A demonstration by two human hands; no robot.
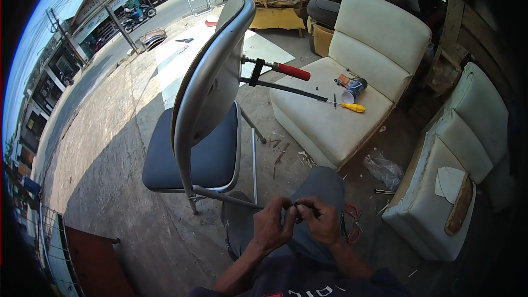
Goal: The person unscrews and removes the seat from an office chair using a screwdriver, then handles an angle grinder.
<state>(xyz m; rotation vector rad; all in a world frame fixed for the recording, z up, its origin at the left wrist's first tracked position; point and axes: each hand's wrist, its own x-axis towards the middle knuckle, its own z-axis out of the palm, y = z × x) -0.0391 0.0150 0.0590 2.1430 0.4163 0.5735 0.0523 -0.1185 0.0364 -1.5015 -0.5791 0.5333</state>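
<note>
Where left hand point(271, 224) meets right hand point(321, 223), fingertips pinching a dark piece point(297, 204) — tiny, mostly hidden; shape unclear

I see left hand point(270, 226) and right hand point(323, 224) close together, fingertips meeting between them. Fingers point(279, 203) curled, thumbs point(289, 221) inward, both pinching. Left forearm point(240, 269) angles back and left from its hand; right forearm point(352, 261), back and right.

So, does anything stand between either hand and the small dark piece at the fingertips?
Nothing visible does: the left hand and right hand meet at the small dark piece, which they mostly hide. The grey metal chair tube appears to run behind the left hand, not between.
</note>
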